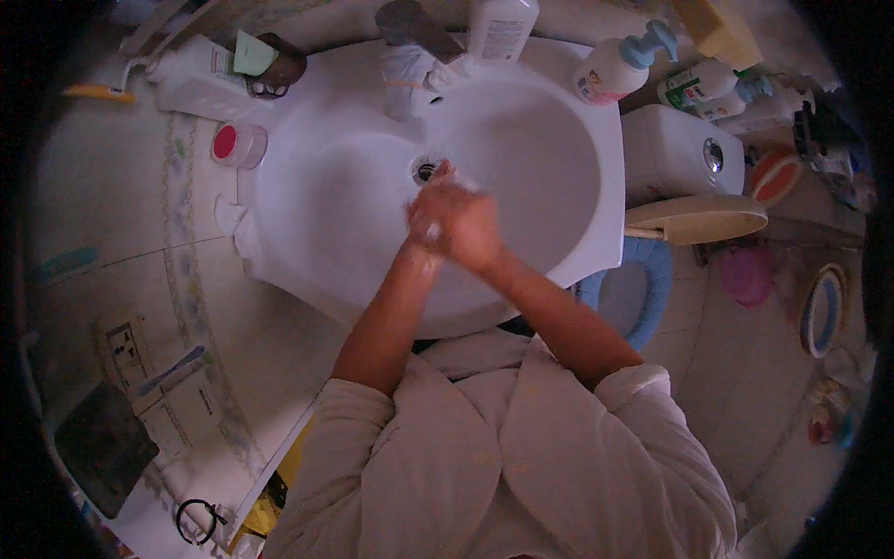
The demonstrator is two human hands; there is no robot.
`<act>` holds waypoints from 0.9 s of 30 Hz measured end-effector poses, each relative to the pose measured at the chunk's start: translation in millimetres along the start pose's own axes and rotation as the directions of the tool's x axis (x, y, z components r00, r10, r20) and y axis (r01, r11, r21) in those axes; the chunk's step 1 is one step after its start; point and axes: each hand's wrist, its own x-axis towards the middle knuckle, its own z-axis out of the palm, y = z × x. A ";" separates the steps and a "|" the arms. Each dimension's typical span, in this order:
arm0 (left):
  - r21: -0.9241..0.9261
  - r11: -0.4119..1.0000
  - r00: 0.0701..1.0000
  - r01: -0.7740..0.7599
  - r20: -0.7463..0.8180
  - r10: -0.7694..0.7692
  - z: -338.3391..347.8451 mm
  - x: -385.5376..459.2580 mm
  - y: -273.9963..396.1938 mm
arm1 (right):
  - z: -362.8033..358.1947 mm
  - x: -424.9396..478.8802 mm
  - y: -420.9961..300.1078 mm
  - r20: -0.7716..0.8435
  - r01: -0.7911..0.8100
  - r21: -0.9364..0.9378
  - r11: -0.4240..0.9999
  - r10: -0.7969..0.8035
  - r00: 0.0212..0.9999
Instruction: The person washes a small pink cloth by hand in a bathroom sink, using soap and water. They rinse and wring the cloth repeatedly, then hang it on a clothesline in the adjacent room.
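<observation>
Both my hands are pressed together above a white washbasin [552,147], blurred by motion. My right hand [469,222] lies over my left hand [421,220] and curls around it, hiding much of its fingers. White lather shows on the left hand and wrist. Just beyond the fingertips is the metal drain [424,170]. A faucet [401,101] stands at the basin's back, its upper part wrapped in clear plastic, with a dark lever [419,29] on top. No running water can be made out.
Along the rim stand a pump bottle [604,73], a white bottle [501,31], a brown cup [285,66] and a pink-lidded jar [239,144]. A toilet with a raised lid [712,220] and a blue seat cover [655,293] is close on the right. A tiled wall [230,300] borders the left.
</observation>
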 end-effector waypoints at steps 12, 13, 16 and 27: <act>0.314 0.937 0.919 0.151 -0.393 -0.016 35.8 -2.9 -7.5 | -2.0 17.1 30.8 -0.030 -0.315 -0.038 0.948 0.314 0.949; 0.255 0.958 0.929 0.133 -0.369 -0.031 42.8 -3.2 -9.1 | -6.9 21.4 35.4 0.024 -0.494 -0.043 0.868 0.496 0.868; 0.220 0.970 0.937 0.107 -0.348 -0.024 49.2 -4.0 -10.8 | -8.6 15.2 43.7 0.027 -0.413 0.494 0.765 0.462 0.887; 0.495 0.869 0.873 0.000 -0.423 0.241 21.7 -10.1 18.0 | 3.8 -7.2 58.2 0.117 -0.382 0.638 0.668 0.406 0.906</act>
